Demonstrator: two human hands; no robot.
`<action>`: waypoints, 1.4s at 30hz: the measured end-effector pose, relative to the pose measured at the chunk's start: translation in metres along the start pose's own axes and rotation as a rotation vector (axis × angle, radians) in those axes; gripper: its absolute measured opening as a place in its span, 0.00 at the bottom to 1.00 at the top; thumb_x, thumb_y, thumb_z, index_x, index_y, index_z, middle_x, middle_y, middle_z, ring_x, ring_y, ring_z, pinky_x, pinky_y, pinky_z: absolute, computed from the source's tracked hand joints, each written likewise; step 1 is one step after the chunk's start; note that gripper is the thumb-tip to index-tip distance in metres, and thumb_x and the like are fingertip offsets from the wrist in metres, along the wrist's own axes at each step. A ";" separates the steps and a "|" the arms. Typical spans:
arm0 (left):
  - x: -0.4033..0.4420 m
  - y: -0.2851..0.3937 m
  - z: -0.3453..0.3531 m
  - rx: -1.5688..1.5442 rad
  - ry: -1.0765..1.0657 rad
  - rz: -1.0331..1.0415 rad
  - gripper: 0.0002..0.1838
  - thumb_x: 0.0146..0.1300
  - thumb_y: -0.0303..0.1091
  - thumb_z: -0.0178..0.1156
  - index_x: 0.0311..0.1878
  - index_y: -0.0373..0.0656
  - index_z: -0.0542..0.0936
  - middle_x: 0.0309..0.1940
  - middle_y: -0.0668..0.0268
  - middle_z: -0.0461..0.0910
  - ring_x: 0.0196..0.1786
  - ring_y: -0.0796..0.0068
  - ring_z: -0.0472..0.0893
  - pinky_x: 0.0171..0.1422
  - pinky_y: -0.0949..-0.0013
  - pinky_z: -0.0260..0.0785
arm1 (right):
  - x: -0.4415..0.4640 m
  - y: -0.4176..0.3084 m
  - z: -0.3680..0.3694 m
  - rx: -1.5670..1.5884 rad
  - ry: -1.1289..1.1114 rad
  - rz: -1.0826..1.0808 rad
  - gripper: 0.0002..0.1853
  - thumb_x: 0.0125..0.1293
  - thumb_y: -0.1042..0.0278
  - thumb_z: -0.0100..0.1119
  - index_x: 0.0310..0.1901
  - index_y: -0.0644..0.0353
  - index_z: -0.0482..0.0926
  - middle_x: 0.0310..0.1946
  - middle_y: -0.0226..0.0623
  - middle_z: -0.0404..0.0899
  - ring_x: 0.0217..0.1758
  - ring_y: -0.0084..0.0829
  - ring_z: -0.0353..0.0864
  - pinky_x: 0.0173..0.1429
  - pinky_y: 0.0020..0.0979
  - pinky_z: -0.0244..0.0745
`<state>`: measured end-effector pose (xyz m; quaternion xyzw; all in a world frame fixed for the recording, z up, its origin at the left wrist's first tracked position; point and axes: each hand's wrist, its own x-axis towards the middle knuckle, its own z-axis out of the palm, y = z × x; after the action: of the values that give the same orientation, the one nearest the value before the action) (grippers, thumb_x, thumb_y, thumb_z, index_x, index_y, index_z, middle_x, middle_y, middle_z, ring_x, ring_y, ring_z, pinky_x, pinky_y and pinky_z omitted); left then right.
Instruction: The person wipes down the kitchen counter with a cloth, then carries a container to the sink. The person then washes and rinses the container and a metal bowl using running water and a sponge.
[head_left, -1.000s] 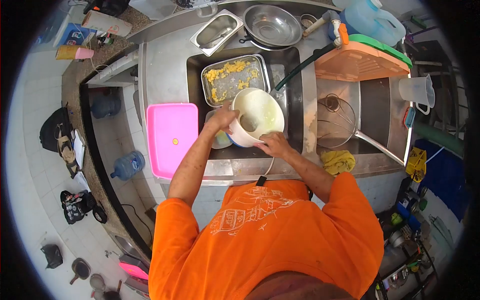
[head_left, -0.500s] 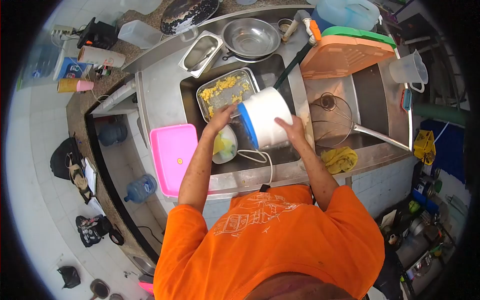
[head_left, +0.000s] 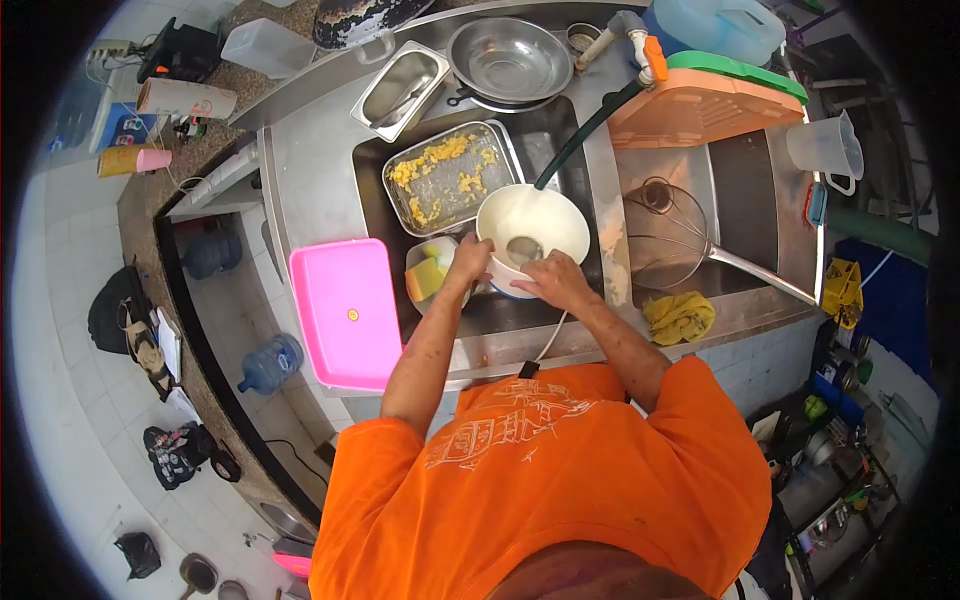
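Note:
A round white tub point(head_left: 565, 225) with a blue edge low on its near side is held in the sink with its mouth up, tilted toward me. My left hand point(head_left: 470, 262) grips its left rim. My right hand point(head_left: 555, 281) holds the near rim, fingers over the edge. A little clear liquid seems to lie at the tub's bottom. The dark green hose point(head_left: 590, 135) ends at the far rim. Left of my left hand, a small white container point(head_left: 437, 248) holds a yellow-and-green sponge point(head_left: 428, 277). Behind it lies a metal tray point(head_left: 408, 215) with yellow food scraps.
A pink tray point(head_left: 345, 320) sits on the left ledge. Beyond the sink are a steel pan point(head_left: 405, 85) and a metal bowl point(head_left: 510, 60). To the right are a large whisk-like tool point(head_left: 750, 270), a yellow cloth point(head_left: 680, 318), an orange board point(head_left: 690, 105) and a clear jug point(head_left: 825, 150).
The tub has turned from lying sideways to mouth up, and sits lower in the sink. My right hand has moved from its right side to the near rim; my left hand has shifted right and nearer.

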<state>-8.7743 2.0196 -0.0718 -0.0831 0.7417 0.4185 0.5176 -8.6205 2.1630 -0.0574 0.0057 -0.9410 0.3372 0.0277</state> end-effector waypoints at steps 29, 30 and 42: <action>-0.036 -0.099 0.010 0.140 0.447 0.600 0.29 0.50 0.18 0.43 0.60 0.29 0.70 0.46 0.40 0.77 0.50 0.41 0.76 0.59 0.54 0.67 | 0.049 0.103 -0.035 1.139 0.092 0.734 0.44 0.60 0.76 0.63 0.69 0.55 0.41 0.35 0.50 0.79 0.22 0.33 0.82 0.20 0.29 0.78; -0.035 -0.097 0.008 0.227 0.436 0.636 0.29 0.50 0.18 0.42 0.60 0.29 0.69 0.46 0.38 0.76 0.52 0.40 0.75 0.60 0.52 0.66 | 0.047 0.107 -0.036 1.125 0.082 0.735 0.44 0.60 0.76 0.63 0.69 0.55 0.42 0.34 0.49 0.79 0.21 0.32 0.82 0.20 0.28 0.77; -0.012 0.019 -0.025 0.795 0.176 0.414 0.22 0.52 0.22 0.49 0.52 0.24 0.73 0.36 0.40 0.80 0.44 0.41 0.80 0.48 0.47 0.74 | 0.053 0.090 -0.039 1.192 0.191 0.668 0.35 0.59 0.73 0.66 0.62 0.57 0.53 0.33 0.45 0.75 0.16 0.28 0.77 0.18 0.29 0.74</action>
<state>-8.7967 2.0101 -0.0485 0.2367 0.8869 0.1872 0.3498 -8.6738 2.2571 -0.0816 -0.3001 -0.5398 0.7865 -0.0030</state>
